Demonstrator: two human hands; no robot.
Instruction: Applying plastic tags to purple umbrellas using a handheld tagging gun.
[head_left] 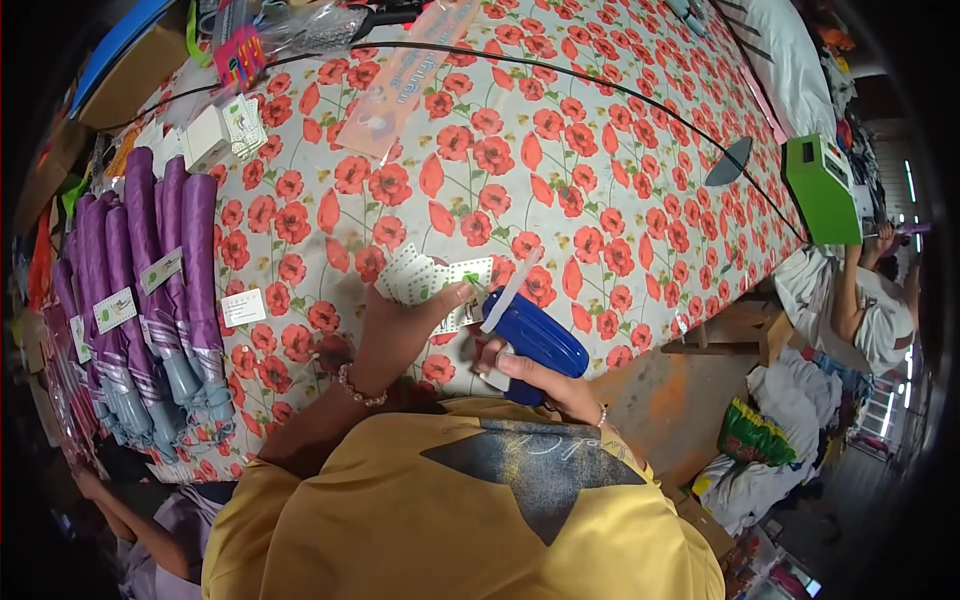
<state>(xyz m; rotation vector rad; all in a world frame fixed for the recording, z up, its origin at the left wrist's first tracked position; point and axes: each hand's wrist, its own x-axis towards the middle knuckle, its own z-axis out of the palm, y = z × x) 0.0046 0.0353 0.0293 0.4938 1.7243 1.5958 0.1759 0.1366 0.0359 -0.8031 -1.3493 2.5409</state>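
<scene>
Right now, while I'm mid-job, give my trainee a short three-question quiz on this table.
1. True or false: the right hand holds a blue tagging gun.
2. What does the left hand hold? A) a fan of white paper tags B) scissors C) a green box
3. Which side of the flowered tablecloth do the folded purple umbrellas lie on?

Key: 1 true. 2 A. 3 the person's left.
</scene>
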